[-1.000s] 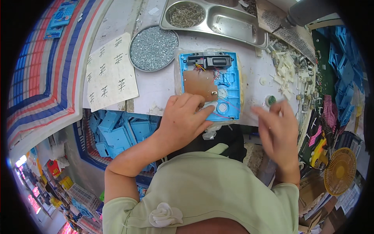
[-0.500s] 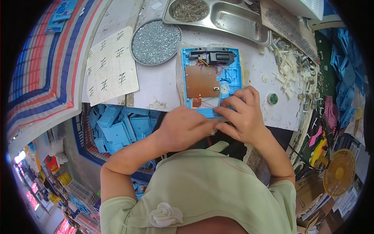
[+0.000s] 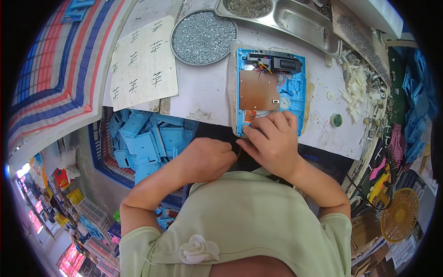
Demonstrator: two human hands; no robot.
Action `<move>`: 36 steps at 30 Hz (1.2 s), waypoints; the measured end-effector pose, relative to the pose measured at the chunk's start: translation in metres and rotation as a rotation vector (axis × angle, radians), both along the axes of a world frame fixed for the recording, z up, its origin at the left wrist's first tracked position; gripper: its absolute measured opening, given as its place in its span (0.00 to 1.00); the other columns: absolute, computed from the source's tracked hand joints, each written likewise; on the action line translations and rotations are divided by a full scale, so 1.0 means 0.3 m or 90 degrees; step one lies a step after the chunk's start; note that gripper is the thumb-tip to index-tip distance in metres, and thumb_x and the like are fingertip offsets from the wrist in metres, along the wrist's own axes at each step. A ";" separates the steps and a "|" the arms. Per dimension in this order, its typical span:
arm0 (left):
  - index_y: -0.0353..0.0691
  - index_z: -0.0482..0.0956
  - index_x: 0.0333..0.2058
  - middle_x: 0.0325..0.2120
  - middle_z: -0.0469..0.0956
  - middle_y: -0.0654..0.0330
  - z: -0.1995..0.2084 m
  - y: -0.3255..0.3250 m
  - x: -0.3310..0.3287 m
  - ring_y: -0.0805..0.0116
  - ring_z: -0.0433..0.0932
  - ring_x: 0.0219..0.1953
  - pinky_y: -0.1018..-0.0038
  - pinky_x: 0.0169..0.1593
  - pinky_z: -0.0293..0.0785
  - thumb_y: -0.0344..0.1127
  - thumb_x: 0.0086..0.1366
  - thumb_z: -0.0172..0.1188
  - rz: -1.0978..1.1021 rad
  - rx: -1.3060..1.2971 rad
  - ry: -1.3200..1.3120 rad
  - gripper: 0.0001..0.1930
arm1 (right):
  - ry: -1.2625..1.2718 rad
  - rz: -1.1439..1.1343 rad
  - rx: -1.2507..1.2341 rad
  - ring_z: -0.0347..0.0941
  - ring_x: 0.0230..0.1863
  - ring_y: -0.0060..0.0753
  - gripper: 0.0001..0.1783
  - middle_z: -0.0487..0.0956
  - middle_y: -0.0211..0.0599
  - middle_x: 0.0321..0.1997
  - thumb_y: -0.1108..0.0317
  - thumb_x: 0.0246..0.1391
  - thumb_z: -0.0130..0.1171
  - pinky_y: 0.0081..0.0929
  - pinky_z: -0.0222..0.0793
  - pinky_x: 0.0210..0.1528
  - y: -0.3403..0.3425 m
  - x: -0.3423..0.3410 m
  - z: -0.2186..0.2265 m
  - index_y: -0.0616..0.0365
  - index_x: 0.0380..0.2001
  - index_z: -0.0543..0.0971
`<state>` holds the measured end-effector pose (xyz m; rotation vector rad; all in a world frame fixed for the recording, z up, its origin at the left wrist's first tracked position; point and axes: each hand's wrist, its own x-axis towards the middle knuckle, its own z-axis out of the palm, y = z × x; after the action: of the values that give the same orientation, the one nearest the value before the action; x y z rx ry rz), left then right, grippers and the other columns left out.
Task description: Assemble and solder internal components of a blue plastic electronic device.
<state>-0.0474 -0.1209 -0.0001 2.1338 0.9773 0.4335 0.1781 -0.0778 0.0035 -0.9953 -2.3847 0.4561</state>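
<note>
A blue plastic casing (image 3: 299, 99) lies open on the worktable, its inside facing up. Inside it sit a brown circuit board (image 3: 258, 90), a black component (image 3: 284, 64) along the far edge, a round white part and thin coloured wires. My right hand (image 3: 276, 145) grips the near edge of the casing, fingers bent over it and thumb low on the outside. In front of my body, left of my right thumb and apart from the casing, is my left hand (image 3: 207, 159). Its fingers are closed; a fine strand seems to show by the fingertips, but what they hold is unclear.
A round tray of small metal pieces (image 3: 205, 37) and a steel compartment tray (image 3: 300, 23) stand at the back. White plastic parts (image 3: 355, 87) pile up on the right, near a small green round item (image 3: 336, 120). A bin of blue casings (image 3: 147, 141) stands below left.
My left hand has drawn back from the casing toward my body. My right hand has shifted left along the near edge. The whole view has moved slightly.
</note>
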 end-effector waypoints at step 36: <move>0.39 0.82 0.39 0.30 0.73 0.54 -0.019 0.233 -0.017 0.52 0.77 0.32 0.61 0.35 0.76 0.33 0.61 0.69 -0.061 0.058 -0.155 0.09 | -0.001 -0.407 0.435 0.80 0.43 0.54 0.12 0.82 0.49 0.45 0.64 0.62 0.58 0.46 0.78 0.46 1.589 -0.014 0.587 0.63 0.37 0.81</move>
<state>-0.0524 -0.0510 -0.0056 2.1374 0.7277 0.6827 0.1739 0.3989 0.1795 -1.2995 -1.8384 -0.5516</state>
